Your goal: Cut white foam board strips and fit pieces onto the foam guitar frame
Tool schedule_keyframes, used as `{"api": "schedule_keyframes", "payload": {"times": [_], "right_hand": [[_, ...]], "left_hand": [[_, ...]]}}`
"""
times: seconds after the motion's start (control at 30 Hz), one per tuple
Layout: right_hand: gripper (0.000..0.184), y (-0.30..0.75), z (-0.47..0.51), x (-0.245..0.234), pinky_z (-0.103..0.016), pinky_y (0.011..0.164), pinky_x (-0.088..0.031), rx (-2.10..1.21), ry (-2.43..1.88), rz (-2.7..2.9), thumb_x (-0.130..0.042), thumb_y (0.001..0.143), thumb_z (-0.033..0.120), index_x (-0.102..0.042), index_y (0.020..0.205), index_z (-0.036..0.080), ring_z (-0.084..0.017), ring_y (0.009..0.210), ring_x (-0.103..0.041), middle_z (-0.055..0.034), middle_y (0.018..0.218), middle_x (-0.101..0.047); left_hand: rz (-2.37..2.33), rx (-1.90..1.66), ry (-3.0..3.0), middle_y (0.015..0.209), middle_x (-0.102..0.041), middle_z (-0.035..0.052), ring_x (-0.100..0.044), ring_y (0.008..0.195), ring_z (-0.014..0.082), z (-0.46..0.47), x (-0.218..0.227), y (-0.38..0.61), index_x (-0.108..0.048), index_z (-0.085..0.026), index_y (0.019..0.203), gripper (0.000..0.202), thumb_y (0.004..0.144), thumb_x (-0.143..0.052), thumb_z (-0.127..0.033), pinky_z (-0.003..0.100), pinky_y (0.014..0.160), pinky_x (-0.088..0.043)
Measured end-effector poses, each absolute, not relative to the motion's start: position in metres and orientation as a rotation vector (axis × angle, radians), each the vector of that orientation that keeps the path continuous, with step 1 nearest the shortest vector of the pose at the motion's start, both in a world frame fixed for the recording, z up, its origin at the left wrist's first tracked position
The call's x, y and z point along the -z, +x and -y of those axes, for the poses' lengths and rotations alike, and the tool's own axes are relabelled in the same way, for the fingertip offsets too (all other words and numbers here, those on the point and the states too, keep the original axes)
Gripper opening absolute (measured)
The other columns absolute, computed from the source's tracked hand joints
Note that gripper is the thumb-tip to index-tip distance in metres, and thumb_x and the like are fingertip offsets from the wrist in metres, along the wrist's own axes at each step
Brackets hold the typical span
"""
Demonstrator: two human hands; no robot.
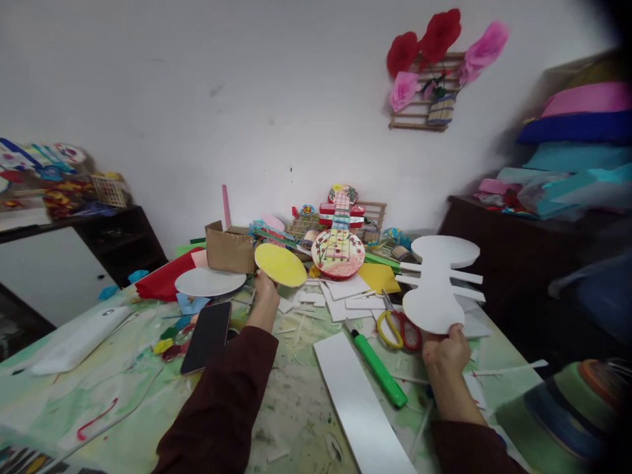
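Observation:
My left hand [266,291] grips the lower edge of a yellow oval disc [280,264], tilted up above the table. In my right hand [448,347] is a white foam-board guitar-shaped cutout [437,283], pinched at its rounded bottom end; narrow strips stick out from both its sides. Left of that hand lie scissors [402,331] with one yellow and one red handle. A green utility knife [379,368] rests beside a long white board strip [360,405]. Against the wall, between my hands, stands a decorated model instrument [340,240] with painted flowers.
A dark phone [207,337], a white oval plate [210,281] and a cardboard box [230,247] are on the left. White scraps [345,296] and a yellow sheet [378,278] cover the middle back. At lower right stands a striped round container [563,408]. Paper flowers [439,36] hang on the wall.

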State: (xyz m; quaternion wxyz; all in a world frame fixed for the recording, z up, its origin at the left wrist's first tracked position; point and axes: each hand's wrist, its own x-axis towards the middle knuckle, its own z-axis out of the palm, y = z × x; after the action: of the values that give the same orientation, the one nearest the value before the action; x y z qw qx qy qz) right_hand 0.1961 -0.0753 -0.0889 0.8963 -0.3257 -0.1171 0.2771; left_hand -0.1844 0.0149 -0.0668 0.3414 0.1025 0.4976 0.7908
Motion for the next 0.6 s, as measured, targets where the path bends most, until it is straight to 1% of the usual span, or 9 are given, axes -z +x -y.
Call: {"api": "schedule_keyframes", "payload": {"times": [0.1,0.2,0.3,0.4,0.6], "right_hand": [[0.025,0.204,0.071,0.099,-0.045,0.091,-0.051,-0.588,-0.704,0.235,-0.057,0.079,0.026,-0.061,0.101,0.013,-0.022,0.109,-0.061,-0.0099,0.11,-0.067],[0.026,0.209,0.068,0.106,-0.049,0.093,-0.049,-0.569,-0.702,0.27,-0.059,0.079,0.03,-0.061,0.1,0.015,-0.024,0.111,-0.06,-0.0095,0.112,-0.067],[0.023,0.214,0.067,0.109,-0.05,0.094,-0.047,-0.591,-0.695,0.252,-0.059,0.079,0.028,-0.06,0.099,0.017,-0.023,0.112,-0.06,-0.0079,0.114,-0.066],[0.021,0.219,0.068,0.109,-0.05,0.095,-0.047,-0.639,-0.682,0.215,-0.055,0.081,0.027,-0.061,0.099,0.019,-0.022,0.114,-0.059,-0.0066,0.117,-0.065],[0.024,0.222,0.071,0.106,-0.048,0.094,-0.048,-0.636,-0.653,0.258,-0.051,0.084,0.033,-0.063,0.099,0.019,-0.022,0.116,-0.058,-0.0078,0.12,-0.064]], "left_hand": [[-1.273,-2.071,0.238,0.102,-0.065,0.0091,-0.065,0.088,0.0162,-0.017,0.065,-0.185,-0.059,-0.016,0.101,0.029,0.097,-0.035,-0.033,0.03,0.074,-0.052],[-1.247,-2.068,0.243,0.099,-0.065,0.0083,-0.065,0.082,0.0141,-0.018,0.065,-0.184,-0.058,-0.017,0.099,0.021,0.095,-0.039,-0.027,0.028,0.072,-0.052],[-1.217,-2.054,0.262,0.093,-0.065,0.0065,-0.064,0.074,0.0119,-0.019,0.065,-0.183,-0.057,-0.017,0.095,0.016,0.092,-0.042,-0.023,0.027,0.07,-0.052],[-1.193,-2.048,0.28,0.087,-0.064,0.004,-0.062,0.068,0.0099,-0.019,0.067,-0.182,-0.056,-0.017,0.091,0.014,0.091,-0.043,-0.022,0.026,0.068,-0.051],[-1.197,-2.08,0.299,0.069,-0.057,-0.0012,-0.055,0.057,0.0077,-0.017,0.066,-0.181,-0.054,-0.015,0.082,0.015,0.089,-0.041,-0.017,0.024,0.065,-0.05]]}}
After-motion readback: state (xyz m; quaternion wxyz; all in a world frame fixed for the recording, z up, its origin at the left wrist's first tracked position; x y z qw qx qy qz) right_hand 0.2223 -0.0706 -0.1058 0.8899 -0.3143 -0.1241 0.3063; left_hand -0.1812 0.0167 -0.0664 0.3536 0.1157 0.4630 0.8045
